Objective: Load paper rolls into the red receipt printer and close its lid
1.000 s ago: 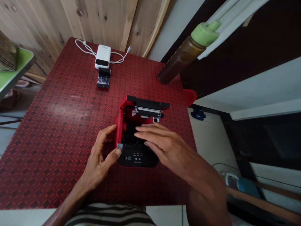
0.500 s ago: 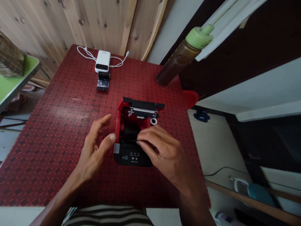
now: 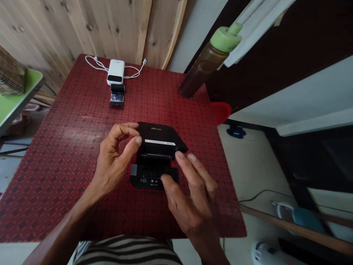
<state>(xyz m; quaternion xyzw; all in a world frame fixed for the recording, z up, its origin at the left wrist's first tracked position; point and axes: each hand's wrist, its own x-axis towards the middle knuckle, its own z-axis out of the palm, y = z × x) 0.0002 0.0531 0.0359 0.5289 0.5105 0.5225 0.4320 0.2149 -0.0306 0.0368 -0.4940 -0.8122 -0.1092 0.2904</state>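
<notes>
Okay, red patterned worktop [image 3: 68, 165] fills the middle of the view, with a wood plank wall [image 3: 82, 25] behind it at 12 o'clock. Brown bottle [image 3: 202, 70] with a green cap is at 1 o'clock, white power bank [image 3: 115, 71] and its white cable [image 3: 93, 62] at 11. Receipt printer [image 3: 157, 158] sits mid-worktop, black lid down. It looks like stiff, fairly light hard plastic; best held by the body's sides, not the lid. Left hand [image 3: 116, 154]: fingers [image 3: 124, 127] loosely curled and partly open, not clenched, thumb at the lid's left edge. Right hand [image 3: 187, 198]: fingers [image 3: 193, 173] spread, tips at the lid's right edge, thumb on the front panel. Gripping or just touching, cannot tell.
</notes>
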